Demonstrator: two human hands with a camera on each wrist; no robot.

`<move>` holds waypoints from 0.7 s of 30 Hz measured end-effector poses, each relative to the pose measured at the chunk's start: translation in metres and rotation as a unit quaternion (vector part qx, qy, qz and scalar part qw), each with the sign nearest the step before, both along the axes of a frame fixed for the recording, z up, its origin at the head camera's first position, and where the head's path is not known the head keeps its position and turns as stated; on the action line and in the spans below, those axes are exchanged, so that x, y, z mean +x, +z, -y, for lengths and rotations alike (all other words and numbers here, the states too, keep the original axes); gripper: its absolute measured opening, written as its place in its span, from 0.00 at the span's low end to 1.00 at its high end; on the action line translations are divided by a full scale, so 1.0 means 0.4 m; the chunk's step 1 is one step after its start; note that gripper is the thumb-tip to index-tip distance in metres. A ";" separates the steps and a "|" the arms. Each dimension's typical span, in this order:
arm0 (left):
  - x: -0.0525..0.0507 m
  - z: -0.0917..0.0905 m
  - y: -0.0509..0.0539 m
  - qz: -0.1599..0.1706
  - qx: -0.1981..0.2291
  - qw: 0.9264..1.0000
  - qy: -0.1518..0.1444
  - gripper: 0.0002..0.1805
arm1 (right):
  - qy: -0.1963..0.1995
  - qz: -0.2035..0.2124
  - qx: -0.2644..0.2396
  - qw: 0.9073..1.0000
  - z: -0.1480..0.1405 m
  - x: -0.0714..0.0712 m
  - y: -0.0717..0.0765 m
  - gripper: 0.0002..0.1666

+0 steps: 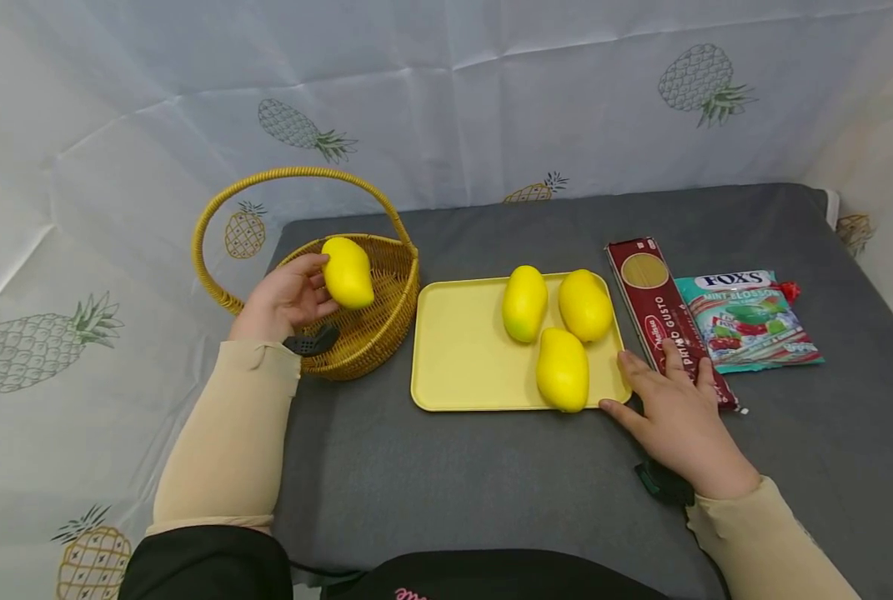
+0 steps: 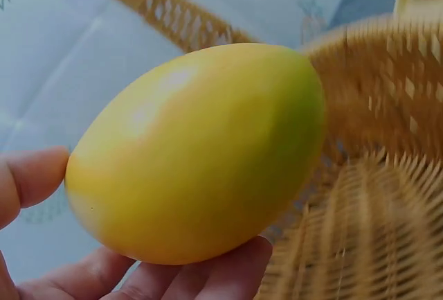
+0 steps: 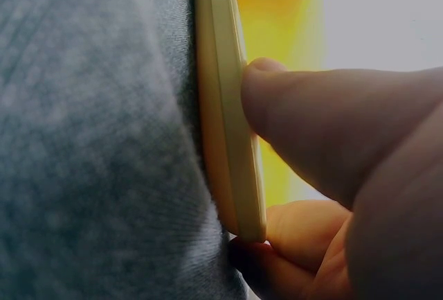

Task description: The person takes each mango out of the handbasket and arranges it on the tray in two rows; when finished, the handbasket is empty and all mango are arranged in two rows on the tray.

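Note:
In the head view my left hand (image 1: 290,292) holds a yellow mango (image 1: 348,273) over the wicker basket (image 1: 363,354). The left wrist view shows the thumb at one end of this mango (image 2: 197,154) and the other fingers beneath it; its far end is greenish. My right hand (image 1: 679,425) lies spread at the near right corner of the yellow tray (image 1: 461,350). In the right wrist view the thumb touches the tray's rim (image 3: 235,140), with another finger by the corner. Three more mangoes (image 1: 564,369) lie in the tray's right half.
A dark red pasta packet (image 1: 659,304) lies right of the tray, partly under my right fingers. Beside it is a teal Fox's candy bag (image 1: 750,321). The basket's tall handle (image 1: 296,172) arches up behind my left hand. A pineapple-print cloth (image 1: 454,108) hangs behind the grey table (image 1: 446,475).

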State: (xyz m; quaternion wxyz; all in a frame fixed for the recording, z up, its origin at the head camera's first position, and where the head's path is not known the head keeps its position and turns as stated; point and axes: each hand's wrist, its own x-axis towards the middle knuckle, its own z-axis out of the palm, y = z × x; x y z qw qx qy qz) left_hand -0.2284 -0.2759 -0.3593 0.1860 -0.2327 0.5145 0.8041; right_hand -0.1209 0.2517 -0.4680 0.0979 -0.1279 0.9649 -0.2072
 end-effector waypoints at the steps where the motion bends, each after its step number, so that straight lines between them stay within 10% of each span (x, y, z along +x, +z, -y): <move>1: 0.006 -0.004 0.002 -0.006 0.013 1.000 -0.001 0.13 | -0.001 0.001 0.002 1.000 0.000 0.000 0.000 0.56; 11: 0.079 -0.044 0.019 -0.081 0.139 0.987 -0.008 0.12 | 0.000 0.004 0.006 1.000 0.002 -0.001 -0.002 0.57; 21: 0.189 -0.140 -0.040 -0.209 0.174 0.960 -0.071 0.17 | 0.000 0.002 0.008 1.000 0.002 -0.001 0.000 0.56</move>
